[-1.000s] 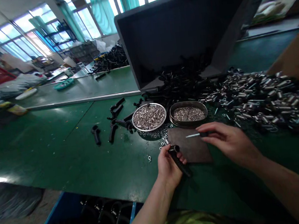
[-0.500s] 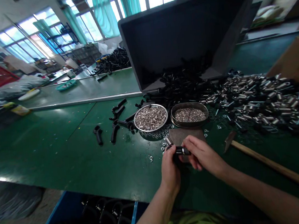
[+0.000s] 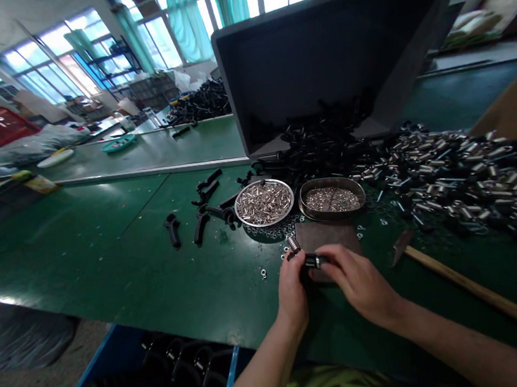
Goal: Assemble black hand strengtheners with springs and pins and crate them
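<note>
My left hand (image 3: pixel 292 288) is closed around a black plastic handle part (image 3: pixel 309 259), which lies roughly level. A ribbed metal piece, like a spring or screw (image 3: pixel 293 243), sticks up from its left end, and a silver band shows near its right end. My right hand (image 3: pixel 365 284) has its fingers closed on that right end; the fingertips are partly hidden. Both hands are just above a flat brown metal plate (image 3: pixel 327 235) on the green table. Beyond it stand a round dish of small metal pins (image 3: pixel 265 204) and an oval tin of small metal parts (image 3: pixel 333 199).
A wooden-handled hammer (image 3: pixel 471 285) lies at right, below a heap of metal-and-black parts (image 3: pixel 473 177). A big dark bin (image 3: pixel 341 55) lies tipped behind black parts. Loose black handles (image 3: pixel 172 230) and nuts (image 3: pixel 264 273) are scattered leftward. A blue crate (image 3: pixel 231 369) stands below the table edge.
My right hand's fingers have drawn in on the right end of the handle part, and the hand has turned slightly. My left hand keeps its hold. The view has shifted a little.
</note>
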Tool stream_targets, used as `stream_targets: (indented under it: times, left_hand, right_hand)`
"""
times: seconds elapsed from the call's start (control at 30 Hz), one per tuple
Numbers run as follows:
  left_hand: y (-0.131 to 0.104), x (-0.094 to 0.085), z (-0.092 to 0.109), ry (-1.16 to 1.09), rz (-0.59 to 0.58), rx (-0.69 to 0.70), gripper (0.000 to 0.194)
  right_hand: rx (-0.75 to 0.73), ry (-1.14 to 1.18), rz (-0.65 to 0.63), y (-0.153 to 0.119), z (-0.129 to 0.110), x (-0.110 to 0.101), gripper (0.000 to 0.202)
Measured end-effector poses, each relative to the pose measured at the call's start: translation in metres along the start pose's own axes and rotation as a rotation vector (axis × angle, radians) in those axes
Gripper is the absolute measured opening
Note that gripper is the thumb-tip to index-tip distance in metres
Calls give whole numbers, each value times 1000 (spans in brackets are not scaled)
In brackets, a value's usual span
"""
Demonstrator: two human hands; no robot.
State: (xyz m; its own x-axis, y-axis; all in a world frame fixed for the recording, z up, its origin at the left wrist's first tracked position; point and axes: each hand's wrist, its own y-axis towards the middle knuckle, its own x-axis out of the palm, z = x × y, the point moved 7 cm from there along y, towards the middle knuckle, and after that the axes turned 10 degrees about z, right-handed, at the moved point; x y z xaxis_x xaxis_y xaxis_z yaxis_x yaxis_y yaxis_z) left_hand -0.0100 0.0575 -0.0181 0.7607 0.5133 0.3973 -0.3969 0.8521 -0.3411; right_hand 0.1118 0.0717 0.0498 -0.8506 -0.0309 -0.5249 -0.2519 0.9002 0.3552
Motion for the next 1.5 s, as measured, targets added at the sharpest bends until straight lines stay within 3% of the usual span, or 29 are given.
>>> stream_targets:
  times: [0.1,0.17,0.23,0.3,0.37,0.47,0.53,0.6,0.67,0.73,0.8,0.93,1.07,1.23,1.37,1.5]
  left_hand:
    - [-3,7,7,62,-131,60,21]
    - [-3,7,12,108,-128,108,19]
    - [-4,8,15,187,-119,149,19]
    - [-5,8,18,308,-67,219,18]
    - [-6,3,24,432,56,331,26]
    - [-6,-3,31,586,182,433,56]
    - [-1,-4,29,679,140,405,64]
    - [7,-5,27,769,62,377,62]
    - [12,-4,26,862,-18,408,58]
    - [14,1,25,979,-77,479,57]
    - [12,8,22,1128,-137,561,58]
    - [5,24,14,1379,-250,744,57]
    - [4,23,10,1411,-276,789,62]
    - [8,22,10,1426,-300,785,59]
    - [10,25,12,1433,-298,786,53]
    - [10,27,13,1426,-308,803,51]
  right_hand:
    - [149,16,-56,-2,9,1,25]
    - [96,45,-7,1,3,-2,23]
    - [201,213,-3,1,6,3,21]
    - [496,523,-47,-3,18,21,22]
    - [751,821,-24,-10,28,38,23]
    - [879,955,-4,-12,39,52,28]
    - [811,771,-176,-3,46,56,27]
    - [563,417,-328,22,49,52,27]
    - [234,25,-268,62,48,42,25]
    - [10,-238,-102,104,44,36,17]
    - [-62,-346,-9,138,45,44,13]
    - [-110,-423,-11,172,54,76,11]
    - [-132,-432,-11,174,58,86,13]
    - [-123,-355,-8,156,46,61,21]
    - [-155,-254,-135,119,35,37,14]
    - [-138,-174,-241,74,40,20,19]
